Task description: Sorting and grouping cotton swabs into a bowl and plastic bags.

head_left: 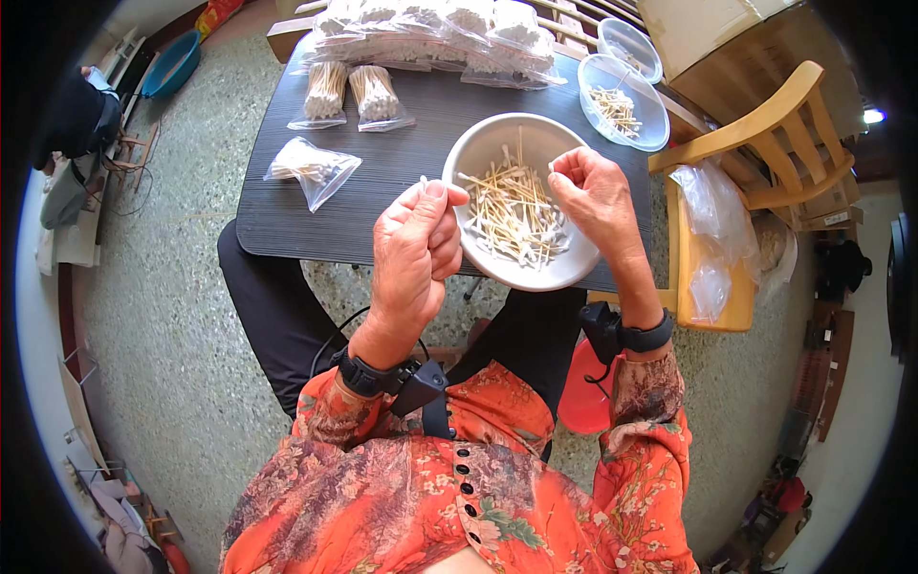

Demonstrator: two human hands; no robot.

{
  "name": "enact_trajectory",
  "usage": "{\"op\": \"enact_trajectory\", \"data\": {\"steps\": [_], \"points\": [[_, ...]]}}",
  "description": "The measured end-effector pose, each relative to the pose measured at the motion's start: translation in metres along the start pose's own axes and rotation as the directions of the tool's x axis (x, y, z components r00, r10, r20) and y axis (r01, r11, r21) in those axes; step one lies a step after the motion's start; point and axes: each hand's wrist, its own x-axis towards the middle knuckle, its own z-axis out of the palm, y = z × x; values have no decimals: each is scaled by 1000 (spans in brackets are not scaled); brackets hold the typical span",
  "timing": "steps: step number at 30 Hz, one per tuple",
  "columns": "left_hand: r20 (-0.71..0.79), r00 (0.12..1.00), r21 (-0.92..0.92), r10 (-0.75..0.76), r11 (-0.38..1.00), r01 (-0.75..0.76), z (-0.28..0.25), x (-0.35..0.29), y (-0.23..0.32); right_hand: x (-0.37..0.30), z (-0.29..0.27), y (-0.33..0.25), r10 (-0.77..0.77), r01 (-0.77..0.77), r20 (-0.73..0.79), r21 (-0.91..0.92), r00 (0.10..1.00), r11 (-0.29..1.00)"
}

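Mostly hidden: swab (424, 180) | left hand (411, 237): grip pinching it | right hand (601, 199): grip state, cannot tell | bowl (532, 278): sticks (516, 212) overlapping

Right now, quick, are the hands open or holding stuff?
Left hand: closed, holding a cotton swab.
Right hand: closed, pinching what looks like another swab.

A wooden chair (732, 311) stands at the desk's (406, 153) right, a cardboard box (760, 67) just beyond it. Far left, a blue basin (190, 67) lies near a red cloth (218, 14). A red tub (581, 407) shows low, right of centre, above the speckled floor (163, 287).
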Motion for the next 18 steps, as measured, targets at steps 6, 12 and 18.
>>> {"op": "enact_trajectory", "data": {"steps": [6,12,18], "points": [[-3,1000,2,-5,1000,5,-1,0,0,0,16,-8,-21,53,122,-261,992,964],[6,1000,3,2,1000,-2,0,-1,-1,-12,20,-8,-91,177,263,-327,960,928],[-6,1000,11,15,1000,-15,-2,0,-1,-12,-7,-7,-48,63,249,-53,967,997]]}}
